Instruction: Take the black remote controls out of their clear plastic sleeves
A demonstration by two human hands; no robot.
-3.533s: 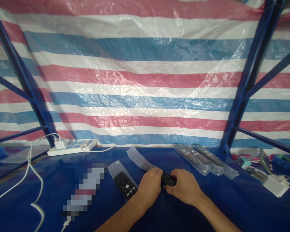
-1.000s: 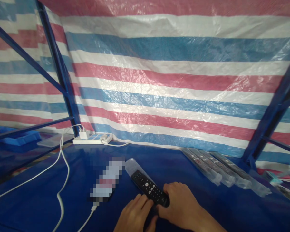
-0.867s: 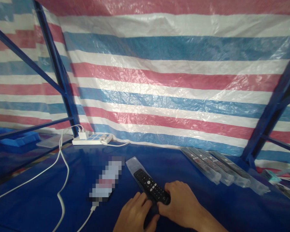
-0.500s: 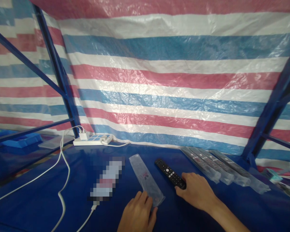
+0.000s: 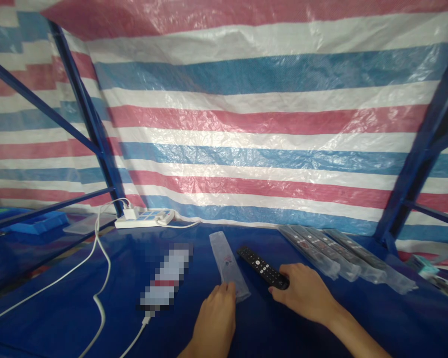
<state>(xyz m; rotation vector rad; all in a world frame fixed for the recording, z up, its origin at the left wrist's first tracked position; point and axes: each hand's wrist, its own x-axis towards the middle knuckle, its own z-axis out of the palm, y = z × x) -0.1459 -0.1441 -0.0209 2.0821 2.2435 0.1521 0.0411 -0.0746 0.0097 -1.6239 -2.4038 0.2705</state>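
A black remote control lies bare on the blue tabletop, slanting away to the left. My right hand rests at its near end, fingers curled round that end. Left of it lies an empty clear plastic sleeve. My left hand touches the sleeve's near end with its fingertips, fingers together and bent down on the plastic.
Three remotes in clear sleeves lie side by side at the right. A blurred-out object with a white cable lies at the left. A white power strip sits by the striped tarp wall. Blue frame posts stand at both sides.
The remote has come out of the clear sleeve and been moved right by my right hand. The sleeve now lies empty under my left fingertips. The camera has tilted slightly.
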